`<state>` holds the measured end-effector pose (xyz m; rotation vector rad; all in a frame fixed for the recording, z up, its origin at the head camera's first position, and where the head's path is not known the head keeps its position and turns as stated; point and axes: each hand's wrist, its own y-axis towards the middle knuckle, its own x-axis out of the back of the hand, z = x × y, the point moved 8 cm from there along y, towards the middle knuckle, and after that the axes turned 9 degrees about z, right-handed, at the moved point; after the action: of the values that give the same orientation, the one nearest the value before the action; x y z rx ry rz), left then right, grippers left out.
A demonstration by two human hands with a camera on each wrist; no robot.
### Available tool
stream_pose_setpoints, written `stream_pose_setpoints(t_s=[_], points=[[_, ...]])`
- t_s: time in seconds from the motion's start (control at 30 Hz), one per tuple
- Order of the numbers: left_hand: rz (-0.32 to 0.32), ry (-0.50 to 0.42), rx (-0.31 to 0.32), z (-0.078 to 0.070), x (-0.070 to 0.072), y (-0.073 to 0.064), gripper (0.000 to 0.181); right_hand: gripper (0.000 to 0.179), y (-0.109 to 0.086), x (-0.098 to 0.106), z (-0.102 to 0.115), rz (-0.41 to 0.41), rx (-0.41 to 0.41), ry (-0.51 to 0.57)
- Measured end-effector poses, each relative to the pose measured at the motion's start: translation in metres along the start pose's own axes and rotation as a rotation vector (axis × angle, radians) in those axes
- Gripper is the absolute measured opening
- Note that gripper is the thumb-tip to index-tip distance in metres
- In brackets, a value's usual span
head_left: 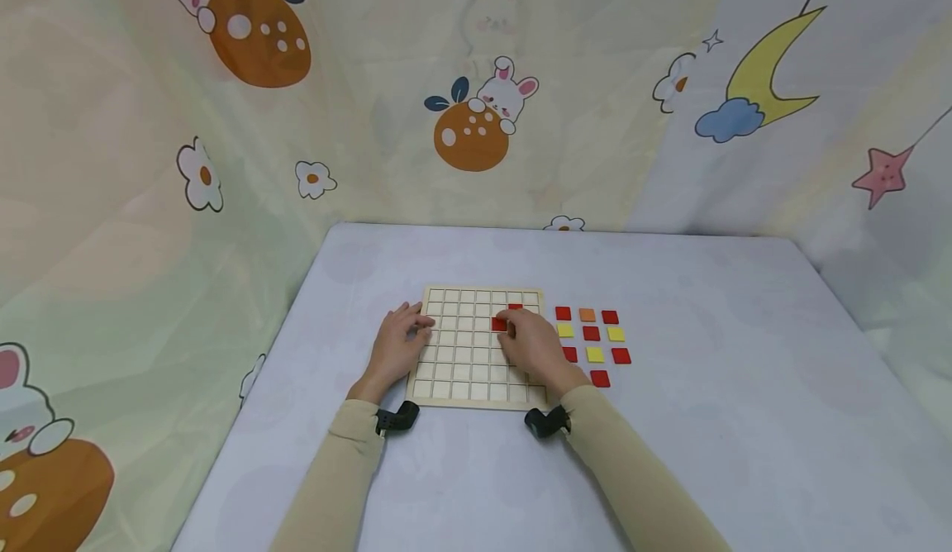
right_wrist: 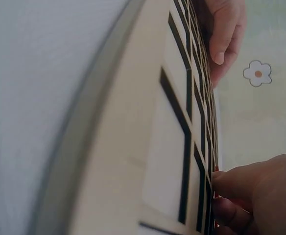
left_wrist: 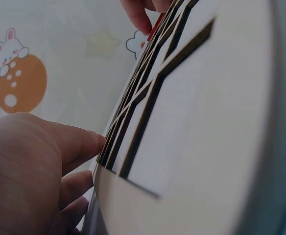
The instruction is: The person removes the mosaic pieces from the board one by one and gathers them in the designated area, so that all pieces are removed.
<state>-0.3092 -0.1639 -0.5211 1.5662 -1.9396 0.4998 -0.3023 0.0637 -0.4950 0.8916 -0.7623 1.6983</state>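
Note:
In the head view a pale wooden grid board (head_left: 463, 368) lies on the table. My left hand (head_left: 394, 349) rests at its left edge, thumb and forefinger touching the frame. Over the upper right part of the grid, my right hand (head_left: 537, 349) bends its thumb and forefinger around a small red square tile (head_left: 498, 325) at a cell. A second red tile (head_left: 515, 306) sits in the row behind, partly covered by the fingers. In the right wrist view my right hand's fingertips (right_wrist: 219, 181) meet the grid, with slivers of red beside them.
Right of the board, loose square tiles lie in loose rows: several red ones (head_left: 621, 356), several yellow ones (head_left: 595, 354) and one orange (head_left: 587, 315). My right forearm passes close by them. A white cloth (head_left: 714, 420) covers the table, and a patterned curtain (head_left: 372, 122) hangs behind.

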Motion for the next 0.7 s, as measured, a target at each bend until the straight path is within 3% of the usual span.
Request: stream_pose_setpoints(t_s=[0.23,0.4,0.7], points=[[0.002,0.002,0.009,0.0007,-0.0010,0.0005,0.016,0.028,0.0057,-0.0028,-0.0010,-0.012,-0.038,-0.015],[0.008,0.005,0.011,0.0006,-0.0016,0.0012,0.017,0.026,0.0069,-0.0034,-0.0003,-0.063,-0.066,-0.022],[-0.009,0.006,0.002,0.0004,-0.0010,0.0014,0.016,0.027,0.0045,-0.0051,0.0013,-0.102,-0.070,0.001]])
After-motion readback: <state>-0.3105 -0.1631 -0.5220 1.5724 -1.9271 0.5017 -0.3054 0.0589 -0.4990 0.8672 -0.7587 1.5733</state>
